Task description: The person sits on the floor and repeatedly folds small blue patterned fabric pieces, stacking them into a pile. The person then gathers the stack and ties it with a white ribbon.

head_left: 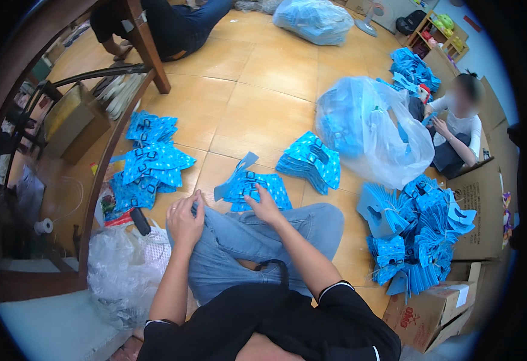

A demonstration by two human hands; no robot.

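Observation:
I sit cross-legged on the floor. My left hand [186,220] is above my left knee, its thumb and fingertips pressed together; anything between them is too small to make out. My right hand [266,206] reaches over the near edge of a small stack of flat blue cut-out pieces [270,183], thumb and fingers apart. These pieces have pale specks and black-outlined openings. One plain blue piece [235,175] tilts up at the stack's left side. A neater fanned stack [311,163] lies just beyond to the right, and a layered pile [154,161] sits on the left.
A clear plastic bag [390,135] of blue pieces stands right of centre. Tied bundles [420,231] are heaped near a cardboard box [429,316]. At the right a co-worker [463,123] sits holding a blue piece. A wooden frame [119,129] and crumpled plastic [125,274] border my left.

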